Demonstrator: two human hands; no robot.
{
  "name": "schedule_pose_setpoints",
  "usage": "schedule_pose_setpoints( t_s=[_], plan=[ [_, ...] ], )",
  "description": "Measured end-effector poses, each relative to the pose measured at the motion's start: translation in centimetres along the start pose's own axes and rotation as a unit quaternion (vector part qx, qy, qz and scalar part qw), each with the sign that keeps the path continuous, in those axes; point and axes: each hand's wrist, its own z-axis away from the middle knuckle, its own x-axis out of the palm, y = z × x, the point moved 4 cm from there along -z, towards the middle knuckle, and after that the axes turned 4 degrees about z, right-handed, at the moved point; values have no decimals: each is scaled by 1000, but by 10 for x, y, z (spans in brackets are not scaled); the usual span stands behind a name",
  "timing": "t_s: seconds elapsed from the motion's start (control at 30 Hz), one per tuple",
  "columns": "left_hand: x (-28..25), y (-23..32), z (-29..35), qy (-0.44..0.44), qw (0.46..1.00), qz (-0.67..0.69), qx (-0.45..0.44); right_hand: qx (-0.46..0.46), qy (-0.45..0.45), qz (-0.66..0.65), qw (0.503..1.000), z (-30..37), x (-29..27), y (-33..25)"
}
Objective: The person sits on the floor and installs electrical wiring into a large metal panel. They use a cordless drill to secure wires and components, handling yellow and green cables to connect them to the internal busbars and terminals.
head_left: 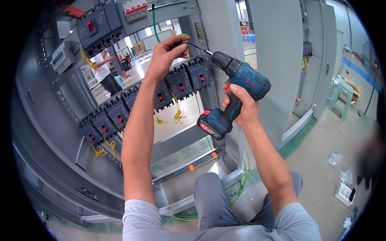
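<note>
On the floor (311, 168) to my R: green stool (343, 88) w/ cardboard box (354, 86) just behind, clear plastic bags (334, 159), small white box (342, 196) near them. In bkgd to my L, a co-worker (102, 69) in a white top. Dark blur (368, 146) far R, poss. a person.

Wearer, own body: shirt (237, 233) pale grey, cloth creased | left sleeve (140, 220) and right sleeve (295, 222) same pale grey, short, ending above elbow | forearms (138, 132) bare | left hand (165, 58), right hand (246, 105) ungloved | trousers (212, 197) darker grey, folded at lap | dark lettering (203, 222) near left thigh, partly legible.
</note>
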Motion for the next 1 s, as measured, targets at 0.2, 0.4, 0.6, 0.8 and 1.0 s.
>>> schedule_pose_setpoints(
  t_s=[0.2, 0.4, 0.6, 0.8, 1.0],
  plan=[
    [-6, 4, 6, 3, 1000, 3, -16, 21, -12, -10, 1000, 0, -3, 4],
    [-8, 8, 9, -23, 999, 3, -26, 42, -27, -22, 999, -2, -5, 7],
    [-10, 9, 12, -38, 998, 8, -40, 65, -40, -54, 996, -2, -11, 14],
    [-8, 12, 14, -39, 997, 2, -62, 74, -51, -72, 993, -2, -13, 18],
    [-5, 19, 16, -51, 992, -74, -85, 140, -45, -145, 978, -6, -22, 19]
  ],
)
